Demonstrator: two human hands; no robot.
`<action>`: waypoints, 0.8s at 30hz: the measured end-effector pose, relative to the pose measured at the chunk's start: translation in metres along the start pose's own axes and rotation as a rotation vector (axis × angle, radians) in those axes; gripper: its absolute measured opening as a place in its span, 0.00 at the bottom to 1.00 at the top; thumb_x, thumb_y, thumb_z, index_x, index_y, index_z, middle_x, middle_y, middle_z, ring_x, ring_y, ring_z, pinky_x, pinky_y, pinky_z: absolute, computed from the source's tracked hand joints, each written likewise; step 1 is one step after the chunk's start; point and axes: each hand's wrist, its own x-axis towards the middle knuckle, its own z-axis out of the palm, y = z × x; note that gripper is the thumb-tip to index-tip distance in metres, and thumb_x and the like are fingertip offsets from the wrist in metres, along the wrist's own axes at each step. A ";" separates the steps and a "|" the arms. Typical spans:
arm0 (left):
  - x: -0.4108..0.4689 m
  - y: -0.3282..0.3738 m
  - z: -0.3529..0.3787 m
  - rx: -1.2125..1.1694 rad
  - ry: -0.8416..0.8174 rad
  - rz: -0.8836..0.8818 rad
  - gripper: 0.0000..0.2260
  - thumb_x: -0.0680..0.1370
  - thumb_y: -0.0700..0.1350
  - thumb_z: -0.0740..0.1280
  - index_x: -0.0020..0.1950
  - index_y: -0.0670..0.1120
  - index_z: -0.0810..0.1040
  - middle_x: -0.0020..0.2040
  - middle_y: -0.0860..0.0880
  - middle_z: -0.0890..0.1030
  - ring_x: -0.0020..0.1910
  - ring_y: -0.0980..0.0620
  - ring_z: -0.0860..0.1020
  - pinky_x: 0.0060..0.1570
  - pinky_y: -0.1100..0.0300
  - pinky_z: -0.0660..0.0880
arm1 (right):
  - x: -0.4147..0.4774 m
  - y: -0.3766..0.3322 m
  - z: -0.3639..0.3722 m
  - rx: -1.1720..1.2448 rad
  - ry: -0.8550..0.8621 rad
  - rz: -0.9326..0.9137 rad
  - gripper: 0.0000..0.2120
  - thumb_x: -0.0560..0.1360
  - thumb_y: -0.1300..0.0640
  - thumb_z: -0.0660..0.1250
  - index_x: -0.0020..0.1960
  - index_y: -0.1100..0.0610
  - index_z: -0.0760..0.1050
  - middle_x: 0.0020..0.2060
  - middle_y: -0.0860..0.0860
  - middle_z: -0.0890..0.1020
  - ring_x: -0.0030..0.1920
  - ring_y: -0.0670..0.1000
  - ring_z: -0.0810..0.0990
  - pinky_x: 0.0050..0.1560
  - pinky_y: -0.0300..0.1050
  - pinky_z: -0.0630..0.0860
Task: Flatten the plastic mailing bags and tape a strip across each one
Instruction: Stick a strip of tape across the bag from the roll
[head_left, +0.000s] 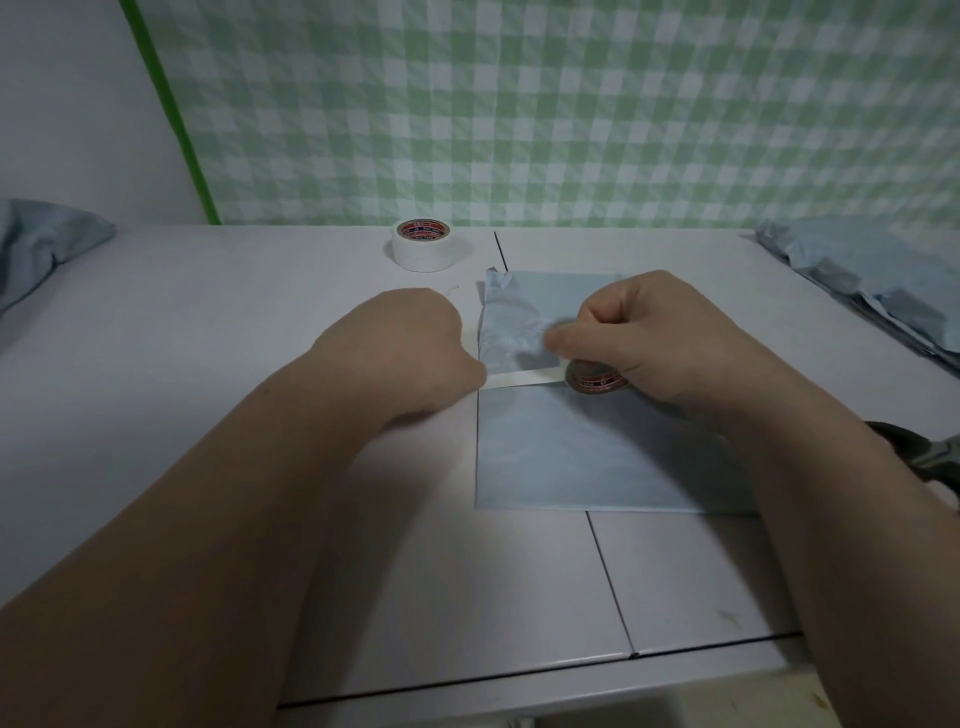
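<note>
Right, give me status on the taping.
Left hand holds strip end at bag edge. Right hand grips tape roll, strip partway across. Scissors off right, nothing blocking.

green gingham wall (571, 104), white table (208, 312)

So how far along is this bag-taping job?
The bag on the table already lies flat. In hand: the left hand holds the end of the strip at the bag's edge while the right hand pulls the roll across; it reaches only partway. Left: finishing and cutting it, then probably the crumpled bags at the far left.
</note>
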 end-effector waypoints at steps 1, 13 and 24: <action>-0.001 -0.002 -0.001 -0.002 0.017 -0.001 0.09 0.75 0.46 0.65 0.37 0.43 0.72 0.37 0.48 0.75 0.39 0.49 0.73 0.34 0.60 0.66 | 0.000 0.000 0.000 0.003 -0.002 0.002 0.24 0.72 0.56 0.71 0.24 0.56 0.61 0.18 0.45 0.62 0.19 0.43 0.60 0.20 0.32 0.57; -0.053 0.031 0.034 0.059 0.065 0.296 0.25 0.79 0.56 0.50 0.74 0.46 0.55 0.72 0.49 0.64 0.69 0.52 0.62 0.64 0.60 0.57 | 0.000 0.001 0.002 -0.018 0.008 0.005 0.23 0.71 0.53 0.72 0.24 0.55 0.64 0.19 0.45 0.65 0.21 0.43 0.63 0.24 0.34 0.60; -0.057 0.033 0.038 0.287 -0.067 0.217 0.31 0.80 0.60 0.44 0.78 0.44 0.42 0.79 0.48 0.42 0.77 0.53 0.42 0.75 0.49 0.45 | -0.005 -0.001 0.000 0.032 -0.004 0.087 0.20 0.75 0.41 0.63 0.35 0.56 0.70 0.30 0.53 0.69 0.30 0.49 0.65 0.32 0.42 0.61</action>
